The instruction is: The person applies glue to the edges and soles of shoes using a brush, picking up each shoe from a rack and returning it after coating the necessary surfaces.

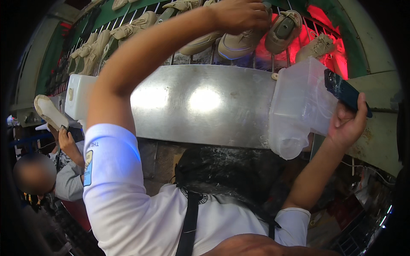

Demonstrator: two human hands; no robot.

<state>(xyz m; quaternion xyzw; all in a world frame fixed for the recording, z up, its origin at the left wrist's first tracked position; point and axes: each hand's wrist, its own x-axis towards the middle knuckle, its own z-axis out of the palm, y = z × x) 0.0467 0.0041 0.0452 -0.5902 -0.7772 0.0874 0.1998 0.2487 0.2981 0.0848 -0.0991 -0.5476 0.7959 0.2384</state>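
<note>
My left hand (241,16) reaches over a rack of metal bars, its fingers curled over the upper part of a beige lace-up shoe (235,46). That shoe lies tilted with its toe towards me; the grip is partly hidden and blurred. At the right, my right hand (349,120) holds a flat, dark blue block-like tool (347,91) with whitish smears on its far end; its exact kind is unclear. Left of it is a translucent plastic container (294,99). Beside the gripped shoe rests another beige shoe (283,32) with a grey-green last inside.
A shiny metal worktop (205,118) lies before me. At its left stands a white plastic container (75,96). More beige shoes (134,25) line the rack, beside a red glow (317,16). A co-worker's hand (69,145) is near a pale-soled shoe (51,110).
</note>
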